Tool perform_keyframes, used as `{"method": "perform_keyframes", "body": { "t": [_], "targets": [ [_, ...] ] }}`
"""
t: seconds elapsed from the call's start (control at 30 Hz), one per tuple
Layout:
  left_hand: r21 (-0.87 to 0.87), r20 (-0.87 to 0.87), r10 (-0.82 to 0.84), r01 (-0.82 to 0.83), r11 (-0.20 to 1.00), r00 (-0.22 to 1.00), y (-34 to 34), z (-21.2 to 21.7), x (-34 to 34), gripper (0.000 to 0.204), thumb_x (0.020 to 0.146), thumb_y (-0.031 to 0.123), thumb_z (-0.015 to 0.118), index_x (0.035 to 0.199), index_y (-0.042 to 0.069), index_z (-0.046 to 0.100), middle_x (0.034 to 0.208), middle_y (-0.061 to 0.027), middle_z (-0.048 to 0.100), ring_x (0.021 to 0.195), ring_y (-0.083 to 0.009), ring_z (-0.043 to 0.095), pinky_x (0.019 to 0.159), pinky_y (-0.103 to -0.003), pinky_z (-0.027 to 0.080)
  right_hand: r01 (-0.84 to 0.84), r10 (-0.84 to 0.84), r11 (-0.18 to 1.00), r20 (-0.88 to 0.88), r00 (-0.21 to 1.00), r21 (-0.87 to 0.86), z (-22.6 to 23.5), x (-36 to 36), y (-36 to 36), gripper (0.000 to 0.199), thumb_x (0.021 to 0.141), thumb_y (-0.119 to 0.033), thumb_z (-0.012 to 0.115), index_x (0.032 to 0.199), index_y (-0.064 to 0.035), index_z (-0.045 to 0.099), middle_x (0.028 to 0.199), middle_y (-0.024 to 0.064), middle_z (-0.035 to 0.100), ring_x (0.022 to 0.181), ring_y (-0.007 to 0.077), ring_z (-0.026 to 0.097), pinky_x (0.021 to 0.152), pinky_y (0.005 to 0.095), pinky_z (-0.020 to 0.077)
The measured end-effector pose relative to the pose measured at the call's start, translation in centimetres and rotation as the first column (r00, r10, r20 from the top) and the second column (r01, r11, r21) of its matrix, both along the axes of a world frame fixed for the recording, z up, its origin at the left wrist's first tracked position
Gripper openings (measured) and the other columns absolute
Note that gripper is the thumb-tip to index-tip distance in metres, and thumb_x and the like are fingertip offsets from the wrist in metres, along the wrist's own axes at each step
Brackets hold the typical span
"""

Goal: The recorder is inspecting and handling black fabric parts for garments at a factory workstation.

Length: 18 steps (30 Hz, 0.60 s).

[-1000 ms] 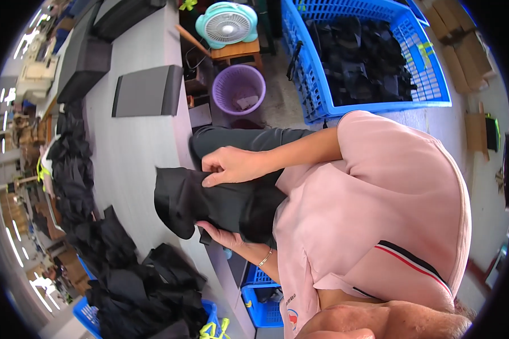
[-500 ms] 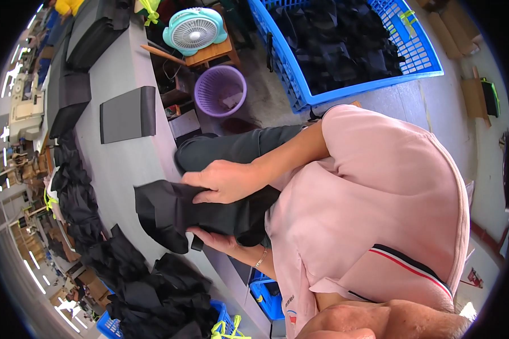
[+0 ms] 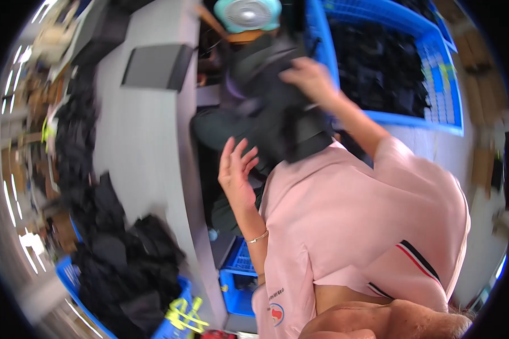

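1. The right hand [image 3: 313,79] grips a black garment [image 3: 283,121] from above, so it hangs over the person's lap, beside the blue crate [image 3: 435,73].
2. The left hand [image 3: 236,172] is open, fingers spread, palm toward the garment, just below it and not touching.
3. The right arm reaches up toward the crate; the left forearm rises from below.

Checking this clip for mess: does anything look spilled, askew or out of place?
Mostly no. Black fabric pieces lie in a loose heap along the grey table's left edge, spilling over a blue crate. The right hand holds a black garment aloft; the left hand is open.
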<state>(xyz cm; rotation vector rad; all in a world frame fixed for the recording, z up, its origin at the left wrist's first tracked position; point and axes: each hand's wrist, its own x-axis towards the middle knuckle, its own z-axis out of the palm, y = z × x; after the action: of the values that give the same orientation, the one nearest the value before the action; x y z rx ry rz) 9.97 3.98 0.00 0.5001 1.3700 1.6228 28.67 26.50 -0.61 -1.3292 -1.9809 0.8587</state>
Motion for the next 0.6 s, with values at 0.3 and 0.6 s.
{"method": "perform_keyframes", "body": {
  "t": [0.3, 0.6],
  "targets": [
    [0.007, -0.199, 0.574, -0.585, 0.811, 0.794, -6.9, -0.6, -4.6, 0.03, 0.098, 0.016, 0.063, 0.122, -0.001, 0.064, 0.112, -0.0103, 0.069, 0.098, -0.0151, 0.066, 0.08, -0.029, 0.055, 0.594, -0.528, 0.705, 0.273, 0.804, -0.388, -8.3, 24.6, 16.4, 0.06, 0.089, -0.044, 0.069, 0.128, 0.0007, 0.061, 0.127, 0.0162, 0.062, 0.121, 0.0252, 0.055, 0.102, 0.0348, 0.0432],
    [0.275, -0.91, 0.387, -0.914, 0.298, -0.148, -16.4, 1.1, -18.5, 0.056, 0.081, 0.025, 0.08, 0.125, -0.003, 0.059, 0.14, -0.0204, 0.051, 0.125, -0.0352, 0.05, 0.108, -0.044, 0.037, -0.177, 0.176, 0.975, 0.018, 0.984, 0.132, -4.6, -2.9, 6.0, 0.028, 0.092, -0.009, 0.065, 0.118, -0.0005, 0.066, 0.114, 0.0137, 0.068, 0.097, 0.0229, 0.067, 0.088, 0.0312, 0.0505]
  ]
}}
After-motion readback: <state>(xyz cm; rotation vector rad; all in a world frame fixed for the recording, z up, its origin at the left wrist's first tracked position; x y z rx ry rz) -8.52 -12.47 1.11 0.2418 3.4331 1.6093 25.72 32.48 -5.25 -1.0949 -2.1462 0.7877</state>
